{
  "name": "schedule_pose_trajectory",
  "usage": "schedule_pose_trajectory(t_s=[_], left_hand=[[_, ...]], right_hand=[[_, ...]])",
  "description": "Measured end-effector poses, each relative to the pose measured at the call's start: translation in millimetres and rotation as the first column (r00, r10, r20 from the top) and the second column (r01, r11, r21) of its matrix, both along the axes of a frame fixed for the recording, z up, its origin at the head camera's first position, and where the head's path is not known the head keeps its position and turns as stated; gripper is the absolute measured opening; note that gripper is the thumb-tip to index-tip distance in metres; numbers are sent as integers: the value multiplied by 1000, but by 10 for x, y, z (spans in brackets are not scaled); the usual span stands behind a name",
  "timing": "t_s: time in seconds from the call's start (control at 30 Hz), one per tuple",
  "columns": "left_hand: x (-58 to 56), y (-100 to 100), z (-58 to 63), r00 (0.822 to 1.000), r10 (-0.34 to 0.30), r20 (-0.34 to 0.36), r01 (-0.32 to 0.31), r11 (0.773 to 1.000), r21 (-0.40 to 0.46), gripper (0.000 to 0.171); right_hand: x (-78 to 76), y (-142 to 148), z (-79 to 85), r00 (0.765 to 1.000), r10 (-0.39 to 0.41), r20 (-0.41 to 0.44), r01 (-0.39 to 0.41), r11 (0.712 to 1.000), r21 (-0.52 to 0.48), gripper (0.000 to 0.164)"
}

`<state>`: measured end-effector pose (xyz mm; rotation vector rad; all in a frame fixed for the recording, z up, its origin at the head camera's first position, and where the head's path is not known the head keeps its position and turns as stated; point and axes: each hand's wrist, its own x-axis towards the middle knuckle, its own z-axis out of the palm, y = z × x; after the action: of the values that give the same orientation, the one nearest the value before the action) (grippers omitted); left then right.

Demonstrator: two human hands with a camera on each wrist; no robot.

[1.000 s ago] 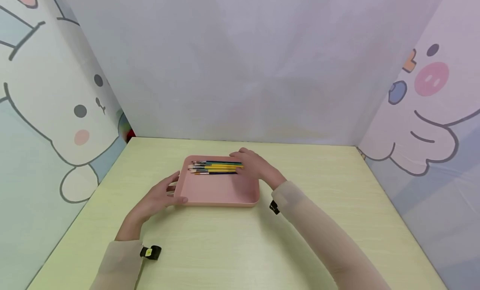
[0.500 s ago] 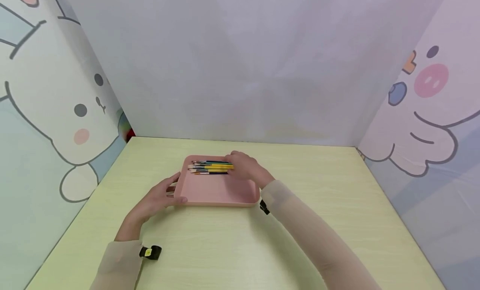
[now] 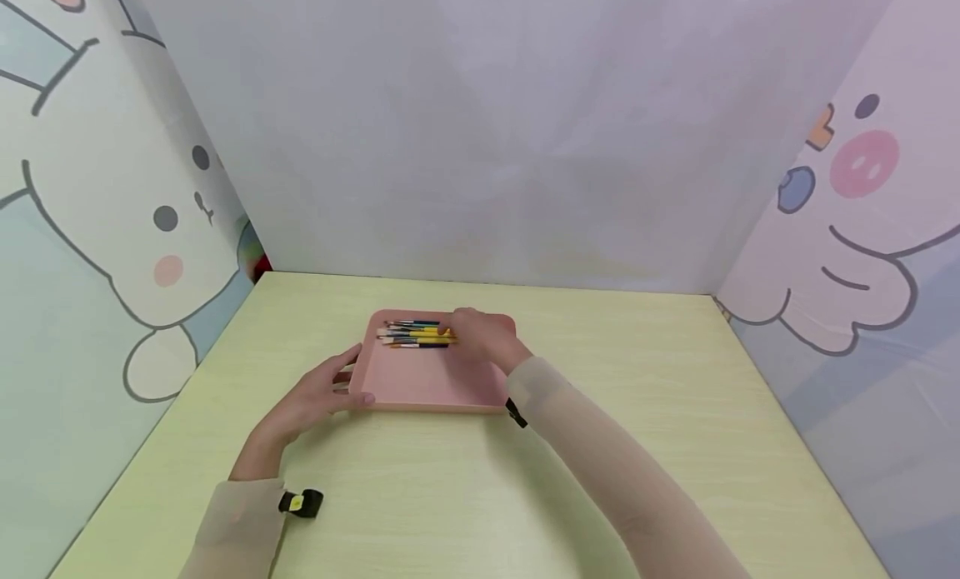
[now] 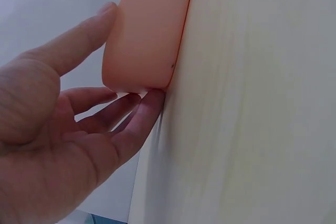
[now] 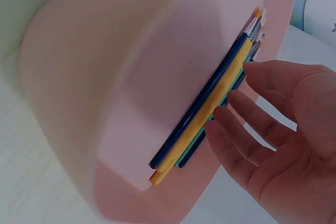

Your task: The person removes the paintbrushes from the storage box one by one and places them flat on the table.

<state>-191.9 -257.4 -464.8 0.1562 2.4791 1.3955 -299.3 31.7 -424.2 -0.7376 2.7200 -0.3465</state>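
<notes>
A shallow pink tray (image 3: 427,383) lies on the table, with several paintbrushes (image 3: 412,336) side by side along its far part, bristles to the left. At the tray's near left corner, my left hand (image 3: 307,404) holds on, thumb at the rim and fingers against the side wall, as the left wrist view shows on the tray wall (image 4: 147,35). My right hand (image 3: 483,341) is over the brushes' handle ends and hides them in the head view. Seen from the right wrist, its fingers (image 5: 239,108) are loosely extended right beside the yellow, navy and green handles.
The pale wood-grain table (image 3: 420,496) extends around the tray. A plain light curtain (image 3: 487,146) hangs behind it, and cartoon-printed cloths, a rabbit (image 3: 112,187) at left and a pink-cheeked figure (image 3: 847,229) at right, flank the sides.
My right hand has moved left along the brushes, from the handle ends towards their middle. The left hand, the tray and the brushes keep their places.
</notes>
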Motion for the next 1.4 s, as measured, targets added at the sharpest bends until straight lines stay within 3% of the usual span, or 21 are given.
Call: schedule_pose_trajectory(t_s=[0.43, 0.93, 1.13, 1.4], left_hand=[[-4, -8, -24, 1000, 1, -12, -1, 1000, -13, 98], [1, 10, -16, 1000, -3, -6, 3, 1000, -3, 99], [-8, -4, -39, 1000, 1, -9, -1, 1000, -5, 98], [-22, -4, -53, 1000, 1, -18, -1, 1000, -18, 98]], right_hand=[[-5, -39, -131, 997, 18, -80, -18, 1000, 4, 33], [2, -81, -253, 990, 59, -132, -74, 991, -113, 27], [-3, -86, -300, 993, 69, -99, -86, 979, -183, 21], [3, -85, -402, 998, 29, -60, -45, 957, -287, 22]])
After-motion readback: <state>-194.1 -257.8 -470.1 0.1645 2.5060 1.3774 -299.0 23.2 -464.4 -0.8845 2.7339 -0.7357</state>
